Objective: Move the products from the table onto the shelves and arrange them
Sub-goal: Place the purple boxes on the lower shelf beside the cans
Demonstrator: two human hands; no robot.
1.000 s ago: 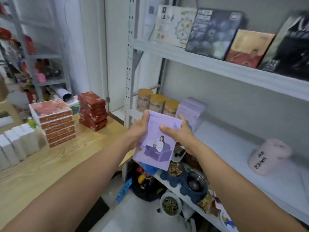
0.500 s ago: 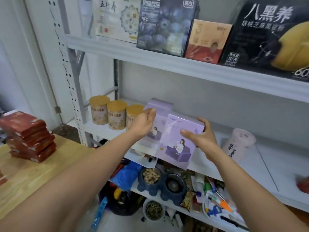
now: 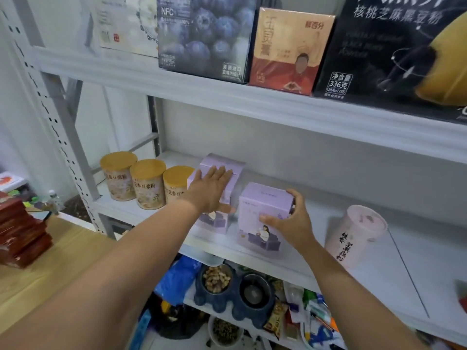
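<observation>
Far left, a stack of red boxes (image 3: 21,233) sits on the wooden bench (image 3: 63,269), beside the shelf's upright. On the middle shelf (image 3: 379,281) three tan-lidded cans (image 3: 147,183) stand in a row, touching one another. Just right of them is a lilac box (image 3: 219,173) — the left hand (image 3: 211,189) lies flat on its top and front, fingers spread and straight, thumb low against the front face; it presses rather than grasps, its grip wide open. A narrow gap separates that box from a second lilac box (image 3: 262,218), upright on the shelf near the front edge, its printed seated figure facing out. The right hand (image 3: 294,221) has this one: thumb on the front face, fingers curled round the right side near the top, a loose grip on the box. Farther right, apart from the hand, a pink cup (image 3: 356,236) stands tilted in view. The top shelf (image 3: 278,107) carries big cartons — a blueberry carton (image 3: 204,36), a tan and red one (image 3: 288,49), a black one (image 3: 394,46). Below, clutter and two bowls (image 3: 235,286).
</observation>
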